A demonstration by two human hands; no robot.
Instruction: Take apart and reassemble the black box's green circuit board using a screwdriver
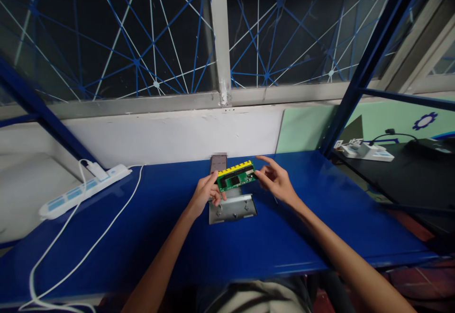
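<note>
A green circuit board [236, 178] with a yellow strip along its far edge and a dark finned block on it is held up off the table, slightly tilted. My left hand [208, 191] grips its left end between thumb and fingers. At the right end, my right hand [275, 178] pinches the board's corner, its index finger stretched out above. Beneath the board lies a grey metal cover [232, 210] with small fittings inside, partly hidden by the board and my left fingers. Behind it, a flat dark object [218, 162] rests near the wall.
The blue table [170, 237] spreads under everything. A white power strip [85, 192] lies at the left, its white cable [119, 218] looping to the front. Blue frame posts [343, 109] rise at both sides. On the right, a dark table [408, 171] carries another power strip [368, 152].
</note>
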